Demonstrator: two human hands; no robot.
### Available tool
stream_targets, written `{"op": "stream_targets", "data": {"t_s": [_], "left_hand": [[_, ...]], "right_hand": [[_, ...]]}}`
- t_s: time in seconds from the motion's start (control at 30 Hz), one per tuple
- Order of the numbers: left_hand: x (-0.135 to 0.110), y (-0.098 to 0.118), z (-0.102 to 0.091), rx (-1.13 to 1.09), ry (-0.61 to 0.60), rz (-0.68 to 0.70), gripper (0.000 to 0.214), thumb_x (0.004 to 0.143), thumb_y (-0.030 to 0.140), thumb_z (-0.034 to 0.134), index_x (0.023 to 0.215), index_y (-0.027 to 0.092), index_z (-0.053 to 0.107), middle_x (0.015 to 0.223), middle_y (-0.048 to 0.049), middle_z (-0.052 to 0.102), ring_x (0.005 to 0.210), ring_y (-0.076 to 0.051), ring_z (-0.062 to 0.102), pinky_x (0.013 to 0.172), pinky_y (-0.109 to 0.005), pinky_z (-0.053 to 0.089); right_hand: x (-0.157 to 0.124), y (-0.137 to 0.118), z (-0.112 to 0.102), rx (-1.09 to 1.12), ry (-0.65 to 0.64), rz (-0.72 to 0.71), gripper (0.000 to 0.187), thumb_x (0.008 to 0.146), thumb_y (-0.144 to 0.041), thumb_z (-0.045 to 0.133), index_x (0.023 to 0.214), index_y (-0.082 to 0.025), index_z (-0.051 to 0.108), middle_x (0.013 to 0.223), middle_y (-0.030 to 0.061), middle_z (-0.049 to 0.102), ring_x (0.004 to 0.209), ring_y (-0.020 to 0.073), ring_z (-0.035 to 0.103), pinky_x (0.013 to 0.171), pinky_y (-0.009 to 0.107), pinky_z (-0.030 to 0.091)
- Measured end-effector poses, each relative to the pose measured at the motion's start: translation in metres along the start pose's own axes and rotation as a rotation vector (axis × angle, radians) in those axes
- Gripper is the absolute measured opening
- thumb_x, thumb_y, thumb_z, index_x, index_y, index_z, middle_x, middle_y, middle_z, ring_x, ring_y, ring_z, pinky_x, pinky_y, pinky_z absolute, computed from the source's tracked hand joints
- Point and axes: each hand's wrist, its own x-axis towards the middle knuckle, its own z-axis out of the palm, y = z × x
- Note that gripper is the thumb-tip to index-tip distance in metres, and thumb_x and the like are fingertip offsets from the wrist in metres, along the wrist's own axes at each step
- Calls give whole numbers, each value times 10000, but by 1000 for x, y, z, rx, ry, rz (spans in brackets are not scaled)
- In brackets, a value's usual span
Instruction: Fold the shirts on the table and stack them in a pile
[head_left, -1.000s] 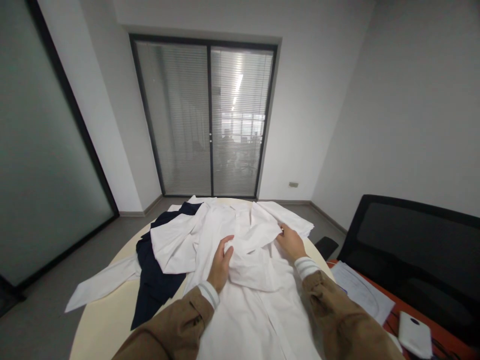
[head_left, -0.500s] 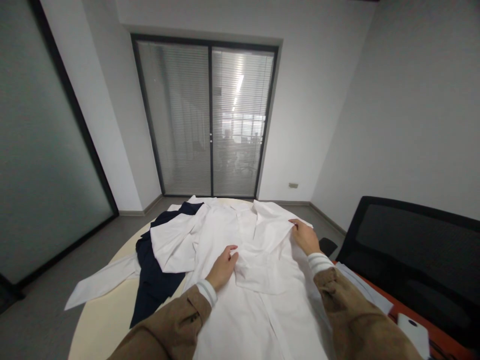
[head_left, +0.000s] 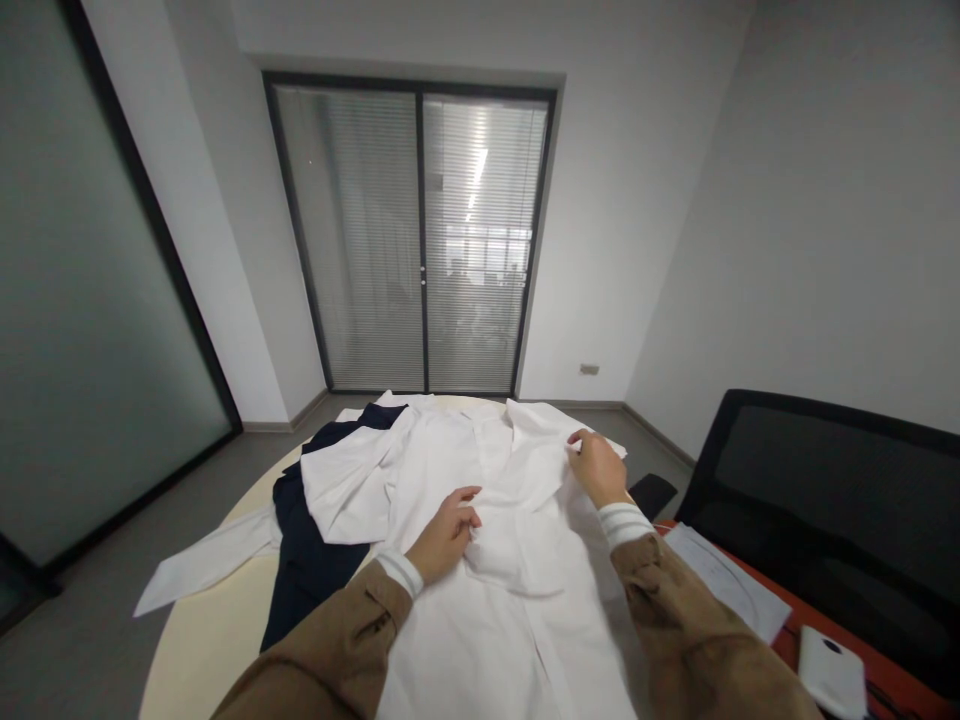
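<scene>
Handling a white, matte, softly creased cloth shirt (head_left: 510,640), we record our left hand (head_left: 444,535) and right hand (head_left: 600,468) well apart. The right pinches a loose edge of the shirt between thumb and fingertips; the left, fingers curled, rests at a fold, and we cannot tell whether it grips. The shirt lies beneath and between both hands, one loose layer crossing the gap in shallow ripples.

Left of the left hand, we note a dark navy, smooth cloth garment (head_left: 311,560) partly under white fabric, and a flat white sleeve (head_left: 210,562) crossing the table edge.

The surface below is a rounded, cream tabletop (head_left: 206,640). Beyond both hands stands a dark-framed glass partition (head_left: 424,240) with slatted blinds; plain grey walls (head_left: 787,200) flank it. Right of the right hand are a black mesh chair back (head_left: 832,500), white paper (head_left: 727,580) and a white, rounded device (head_left: 832,670).

We count two hands, one navy garment, two blind-covered panes, one chair, one device; the white garments overlap too much to count.
</scene>
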Motion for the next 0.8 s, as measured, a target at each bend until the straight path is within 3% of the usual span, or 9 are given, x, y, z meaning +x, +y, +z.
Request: {"op": "stream_targets", "data": {"t_s": [0.1, 0.2, 0.33, 0.43, 0.5, 0.6, 0.7, 0.8], "left_hand": [[0, 5, -1, -20, 8, 87, 210, 657, 25, 453, 713, 194, 566, 1411, -84, 528, 1337, -246, 403, 1113, -416, 300], [0, 10, -5, -138, 39, 50, 145, 707, 84, 452, 671, 199, 532, 1108, -103, 684, 1174, -247, 530, 1010, -398, 391], [-3, 17, -9, -330, 5, -38, 264, 846, 278, 424, 748, 156, 636, 739, -69, 656, 717, -192, 588, 813, -354, 459], [-5, 25, -15, -345, -161, -53, 494, 931, 463, 366, 841, 118, 709, 465, 16, 453, 529, -157, 482, 688, -312, 447], [-6, 32, -19, -220, -283, -82, 493, 924, 501, 431, 880, 114, 735, 488, 18, 468, 518, -137, 451, 612, -272, 405], [-7, 45, -23, -28, -399, -41, 346, 866, 443, 580, 899, 137, 737, 710, -27, 634, 594, -124, 499, 610, -247, 393], [-9, 54, -22, 14, -447, -16, 322, 758, 393, 715, 984, 166, 686, 950, -56, 708, 753, -151, 591, 729, -251, 449], [-11, 59, -18, 23, -472, -97, 435, 686, 275, 737, 1098, 190, 626, 940, -26, 728, 761, -152, 608, 766, -259, 468]], "right_hand": [[-9, -24, 5, 137, -1, -259, 266, 828, -126, 531, 1011, -214, 703, 1071, 73, 648, 982, 208, 585, 788, 283, 414], [-22, -35, 20, 208, -79, -480, 273, 831, -104, 511, 971, -213, 718, 1016, 60, 682, 999, 210, 570, 865, 298, 404], [-38, -25, 44, 247, -69, -542, 250, 868, -127, 489, 960, -205, 708, 969, 48, 702, 980, 210, 575, 900, 330, 384], [-45, -14, 54, 259, -84, -566, 253, 886, -154, 489, 995, -220, 707, 1003, 42, 705, 1026, 211, 570, 945, 352, 361], [-47, -12, 57, 262, -95, -556, 257, 905, -184, 484, 1025, -231, 706, 1033, 46, 701, 1052, 214, 562, 967, 367, 349], [-50, -13, 57, 247, -118, -571, 246, 915, -250, 507, 1055, -255, 709, 1093, 55, 683, 1093, 232, 542, 996, 405, 324], [-51, -13, 59, 223, -136, -575, 251, 886, -255, 541, 1067, -280, 714, 1155, 57, 657, 1141, 244, 511, 1010, 428, 300], [-50, -11, 63, 209, -140, -554, 314, 844, -186, 541, 1090, -287, 708, 1198, 55, 639, 1179, 244, 485, 1011, 430, 291]]}}
